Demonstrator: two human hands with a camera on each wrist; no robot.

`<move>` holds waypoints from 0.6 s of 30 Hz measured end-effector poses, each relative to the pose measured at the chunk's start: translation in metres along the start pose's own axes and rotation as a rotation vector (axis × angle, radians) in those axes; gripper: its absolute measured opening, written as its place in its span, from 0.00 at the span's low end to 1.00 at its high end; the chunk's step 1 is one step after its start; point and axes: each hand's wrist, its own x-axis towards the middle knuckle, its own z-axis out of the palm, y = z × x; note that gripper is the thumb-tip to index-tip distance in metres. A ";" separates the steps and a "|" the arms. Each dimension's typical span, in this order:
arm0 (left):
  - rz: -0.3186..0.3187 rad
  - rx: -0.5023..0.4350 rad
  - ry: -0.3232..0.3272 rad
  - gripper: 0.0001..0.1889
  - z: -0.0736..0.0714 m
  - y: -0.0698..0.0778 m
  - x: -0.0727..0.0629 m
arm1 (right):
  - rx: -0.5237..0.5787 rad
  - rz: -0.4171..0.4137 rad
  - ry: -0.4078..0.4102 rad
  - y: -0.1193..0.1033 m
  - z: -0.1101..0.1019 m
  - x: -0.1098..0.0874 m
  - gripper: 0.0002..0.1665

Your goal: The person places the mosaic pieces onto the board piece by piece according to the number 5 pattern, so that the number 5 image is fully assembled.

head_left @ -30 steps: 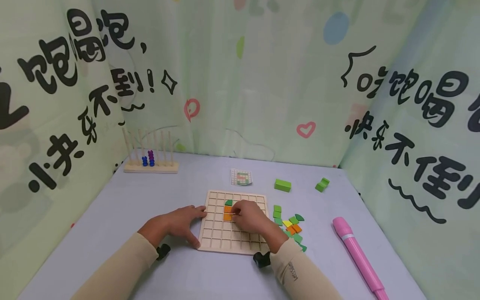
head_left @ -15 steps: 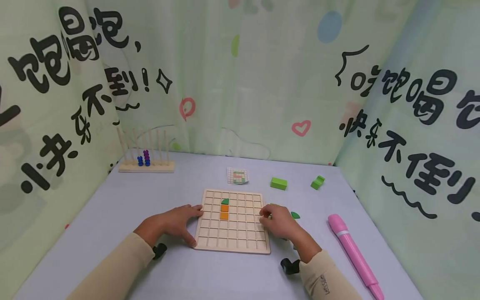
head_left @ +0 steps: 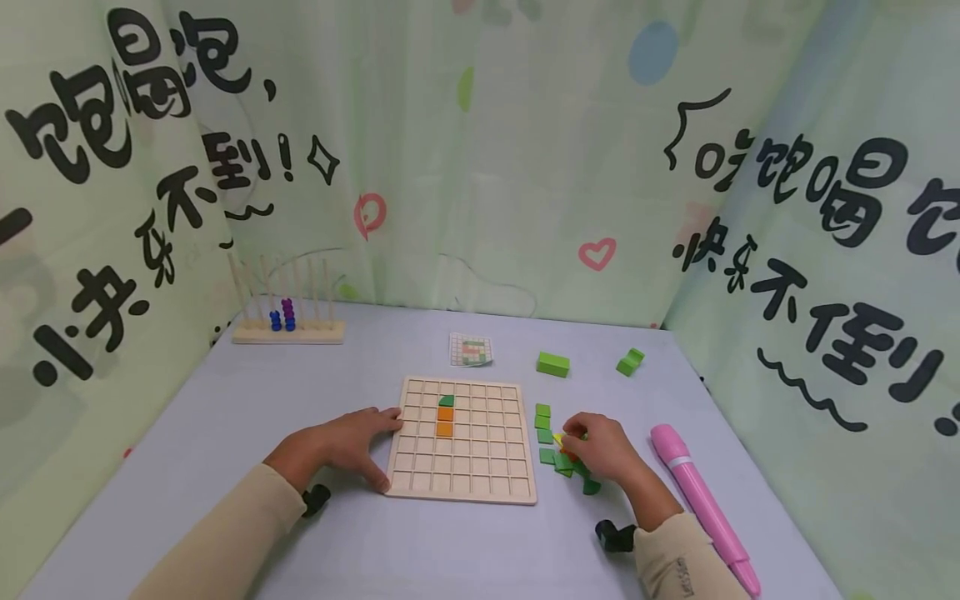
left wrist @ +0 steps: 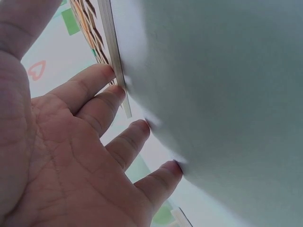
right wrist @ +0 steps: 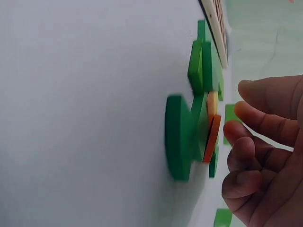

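Bead rack (head_left: 288,335): I saw it far left, well apart from the left hand.
Left hand (head_left: 339,442): fingers spread, fingertips touching the board's left edge, thumb at its near corner; no clamp.
Board (head_left: 483,483): flat on the table (head_left: 420,550), mid-view. I judged it light, stiff, easy to slide; best held by opposite edges.
Board tiles: two orange tiles (head_left: 445,422) in line, green curved tile (head_left: 446,401) just beyond. I guessed light, hard; take by the sides.
Loose tiles (head_left: 547,456): right of the board, some overlapping. I judged them thin, smooth, apt to skid; pinch opposite edges, top one first.
Right hand (head_left: 603,450): over the loose tiles, thumb and forefinger slightly apart, other fingers bent; I saw nothing between them.
Card (head_left: 471,350): printed coloured grid, no words I could read.
Sleeve print (head_left: 682,577): too small for me.
Curtain writing (head_left: 873,346): black Chinese characters; right side seemed to read 快乐不倒. I found no brand.
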 end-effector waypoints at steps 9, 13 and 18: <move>0.005 0.003 0.001 0.54 -0.001 -0.001 0.000 | -0.005 0.074 -0.004 0.024 -0.003 -0.001 0.17; 0.012 0.009 0.002 0.54 -0.001 -0.001 0.000 | -0.014 0.100 -0.007 0.026 -0.003 -0.002 0.18; 0.011 0.003 0.003 0.54 0.000 -0.001 0.000 | -0.019 0.124 0.002 0.024 -0.002 -0.003 0.17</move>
